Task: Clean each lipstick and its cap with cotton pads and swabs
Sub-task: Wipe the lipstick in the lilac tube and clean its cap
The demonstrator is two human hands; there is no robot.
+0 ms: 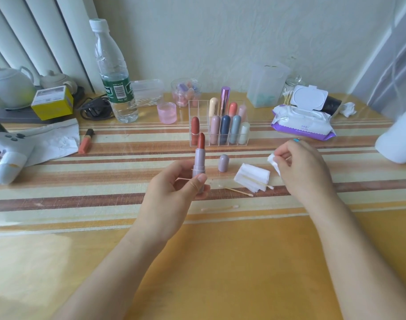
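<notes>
Forearms, two, bare, reaching in from the near edge over a yellow striped surface.

Containers:
- Clear acrylic organizer, divided into compartments, standing at mid-surface. Front row: one uncapped red lipstick at the left, then four capped lipsticks in pink, navy, grey-blue and white. Back row: cream, tall metallic pink, coral and pale pink tubes.
- Round clear jar behind the organizer, holding pastel makeup sponges.
- Lidded glass jar at the rear right, holding cotton swabs.
- Wet-wipe pack, purple and white, flap raised.
- Water bottle, capped, with little water in it.

Hands:
- Left hand: palm turned inward, grip closed by thumb and curled fingers round the base of a lilac-cased lipstick. It is held upright, its red-brown bullet extended, in front of the organizer.
- Right hand: back facing the camera, grip pinching a folded white cotton pad, well apart from the lipstick.

Loose items between the hands:
- Lilac cap, upright on the surface, just right of the held lipstick.
- Stack of cotton pads, with one swab lying across it.
- Two swabs on the surface in front of the stack.
</notes>
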